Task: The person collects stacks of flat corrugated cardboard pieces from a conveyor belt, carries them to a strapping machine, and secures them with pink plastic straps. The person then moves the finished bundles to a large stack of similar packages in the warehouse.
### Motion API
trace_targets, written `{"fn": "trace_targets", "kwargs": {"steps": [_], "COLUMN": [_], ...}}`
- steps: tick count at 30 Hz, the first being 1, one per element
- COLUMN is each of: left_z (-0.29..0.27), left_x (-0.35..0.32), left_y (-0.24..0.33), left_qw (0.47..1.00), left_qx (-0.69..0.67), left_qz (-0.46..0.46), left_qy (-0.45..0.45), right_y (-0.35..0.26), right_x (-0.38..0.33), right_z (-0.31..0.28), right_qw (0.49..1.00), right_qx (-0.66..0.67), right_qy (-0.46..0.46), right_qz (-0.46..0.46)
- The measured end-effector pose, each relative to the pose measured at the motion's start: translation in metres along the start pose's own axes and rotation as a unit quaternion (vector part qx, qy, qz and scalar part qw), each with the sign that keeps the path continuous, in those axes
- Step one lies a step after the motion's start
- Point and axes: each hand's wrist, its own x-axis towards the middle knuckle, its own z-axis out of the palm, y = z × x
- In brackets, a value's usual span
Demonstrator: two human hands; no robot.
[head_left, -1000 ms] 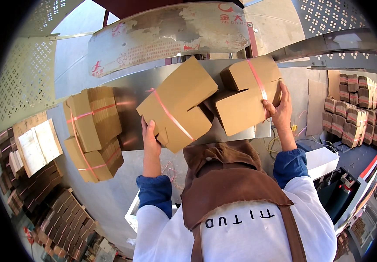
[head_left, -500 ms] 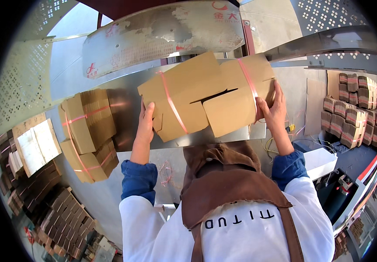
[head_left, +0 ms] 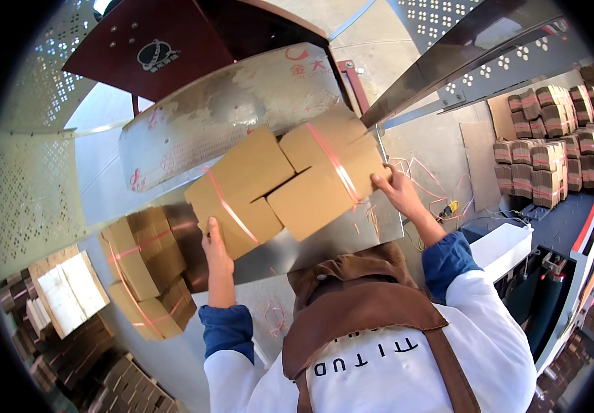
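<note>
I hold two strapped bundles of flat brown cardboard pressed side by side above a shiny metal table (head_left: 324,237). My left hand (head_left: 216,249) grips the near edge of the left bundle (head_left: 238,193), which has a pink strap across it. My right hand (head_left: 394,191) grips the right end of the right bundle (head_left: 324,175), also banded with a pink strap. The two bundles touch along their inner edges and tilt up to the right.
More strapped cardboard bundles (head_left: 142,268) lie stacked at the table's left end. A curved metal machine cover (head_left: 228,113) rises behind. Stacks of banded bundles (head_left: 551,138) stand far right, flat carton stacks (head_left: 56,323) lower left, and a white box (head_left: 503,244) near my right elbow.
The two bundles, apart a second ago, have been pushed together and lifted a little farther from me. Both hands kept their hold.
</note>
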Motion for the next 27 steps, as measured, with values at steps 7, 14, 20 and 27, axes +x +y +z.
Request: {"fn": "trace_targets", "kwargs": {"steps": [7,14,20,27], "left_z": [0.03,0.054,0.063,0.061], "left_x": [0.083,0.108,0.132,0.121], "left_y": [0.053,0.069,0.069,0.073], "left_qw": [0.999,0.996,0.996,0.997], "left_qx": [0.012,0.009,0.046,0.062], "left_qz": [0.017,0.06,0.023,0.025], "left_qy": [-0.027,-0.062,-0.071,-0.045], "right_y": [-0.024,-0.029,-0.031,-0.106], "right_x": [0.055,0.062,0.064,0.052], "right_z": [0.017,0.019,0.007,-0.01], "right_qw": [0.997,0.992,0.992,0.924], "right_qx": [0.045,0.068,0.034,-0.119], "right_qy": [0.064,0.1,0.107,0.119], "right_qz": [-0.002,0.023,0.051,-0.343]}}
